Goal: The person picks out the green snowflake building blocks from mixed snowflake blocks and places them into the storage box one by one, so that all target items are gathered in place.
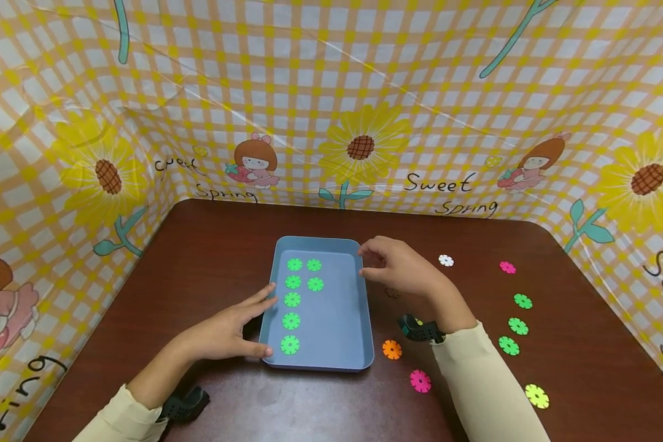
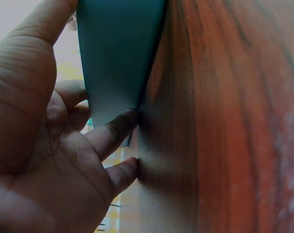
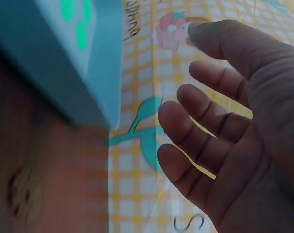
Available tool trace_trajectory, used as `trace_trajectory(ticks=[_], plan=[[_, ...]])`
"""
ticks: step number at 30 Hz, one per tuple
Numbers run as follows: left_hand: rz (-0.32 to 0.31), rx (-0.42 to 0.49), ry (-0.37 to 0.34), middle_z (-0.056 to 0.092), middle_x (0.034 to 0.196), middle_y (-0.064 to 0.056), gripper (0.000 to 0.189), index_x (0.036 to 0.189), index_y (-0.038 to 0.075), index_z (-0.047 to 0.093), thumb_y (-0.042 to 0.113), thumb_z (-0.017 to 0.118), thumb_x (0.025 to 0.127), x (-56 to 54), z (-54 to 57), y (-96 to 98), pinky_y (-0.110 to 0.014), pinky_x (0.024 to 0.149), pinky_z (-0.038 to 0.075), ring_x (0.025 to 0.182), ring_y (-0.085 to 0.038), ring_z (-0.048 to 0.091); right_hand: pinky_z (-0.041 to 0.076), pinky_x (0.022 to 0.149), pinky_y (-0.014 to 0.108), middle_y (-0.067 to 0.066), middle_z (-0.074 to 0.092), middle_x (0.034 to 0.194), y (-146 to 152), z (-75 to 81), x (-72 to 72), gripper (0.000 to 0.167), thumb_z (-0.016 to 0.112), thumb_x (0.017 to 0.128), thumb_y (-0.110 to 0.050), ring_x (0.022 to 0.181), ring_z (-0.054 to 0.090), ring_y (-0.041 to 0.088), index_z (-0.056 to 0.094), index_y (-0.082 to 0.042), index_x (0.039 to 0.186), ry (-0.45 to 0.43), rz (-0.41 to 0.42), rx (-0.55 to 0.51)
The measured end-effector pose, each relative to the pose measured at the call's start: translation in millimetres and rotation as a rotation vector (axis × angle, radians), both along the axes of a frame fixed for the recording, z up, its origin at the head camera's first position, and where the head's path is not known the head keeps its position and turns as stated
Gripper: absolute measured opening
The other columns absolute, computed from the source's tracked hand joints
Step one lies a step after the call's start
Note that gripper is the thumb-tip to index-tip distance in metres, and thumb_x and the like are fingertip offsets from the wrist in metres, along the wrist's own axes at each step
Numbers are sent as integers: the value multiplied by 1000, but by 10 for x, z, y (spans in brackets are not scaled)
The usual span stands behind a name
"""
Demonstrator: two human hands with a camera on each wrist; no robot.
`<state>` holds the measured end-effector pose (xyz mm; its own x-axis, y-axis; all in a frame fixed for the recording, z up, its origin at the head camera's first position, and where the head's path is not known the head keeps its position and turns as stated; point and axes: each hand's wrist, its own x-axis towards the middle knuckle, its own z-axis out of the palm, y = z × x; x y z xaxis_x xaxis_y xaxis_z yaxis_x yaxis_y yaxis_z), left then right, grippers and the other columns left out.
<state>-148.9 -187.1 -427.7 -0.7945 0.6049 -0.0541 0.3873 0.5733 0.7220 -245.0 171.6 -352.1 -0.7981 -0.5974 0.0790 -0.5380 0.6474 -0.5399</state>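
Note:
A blue-grey tray (image 1: 339, 319) lies on the dark table with several green notched discs (image 1: 292, 299) in two columns on its left side. My left hand (image 1: 226, 328) rests at the tray's left edge, thumb and fingers spread along the rim. In the left wrist view, fingertips (image 2: 127, 121) touch the tray's outer wall (image 2: 120, 58). My right hand (image 1: 400, 264) hovers by the tray's upper right edge, fingers loosely bent. The right wrist view shows nothing between those fingers (image 3: 176, 121). A brownish disc (image 3: 24, 194) lies on the table below, mostly hidden by the hand in the head view.
Right of the tray lie loose discs: white (image 1: 445, 260), orange (image 1: 391, 350), pink (image 1: 420, 381), yellow (image 1: 537, 396), several green (image 1: 518, 326) and another pink (image 1: 507, 267). A yellow checked cloth (image 1: 309, 80) with sunflowers surrounds the table's back and sides.

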Motion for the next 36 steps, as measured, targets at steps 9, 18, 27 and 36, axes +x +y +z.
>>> trace_trajectory(ticks=[9,18,27,36], plan=[[4,-4,5,6,167,2,97,158,11,27,47,78,84,7,-16,-11,-55,111,29,149,-24,17,48,75,36,-4,63,108,483,-100,158,25,75,91,-21,86,55,16,66,-15,114,5,-41,-17],[2,-3,3,6,167,2,96,158,10,28,46,78,84,7,-2,-8,-55,110,29,149,-24,17,47,75,33,-4,62,105,990,-160,348,27,76,90,-23,88,53,19,66,-15,114,37,-103,50],[0,21,-6,5,167,1,99,158,9,27,48,79,83,16,-30,16,-55,110,30,149,-24,16,48,68,28,-4,62,102,1451,-247,597,28,79,87,-20,82,54,12,66,-13,111,113,-130,60],[2,17,-6,6,167,2,98,158,10,28,47,79,83,8,-22,13,-55,110,29,149,-24,16,49,71,30,1,64,105,1798,-331,804,31,78,87,-21,87,54,13,66,-9,113,59,-209,111]])
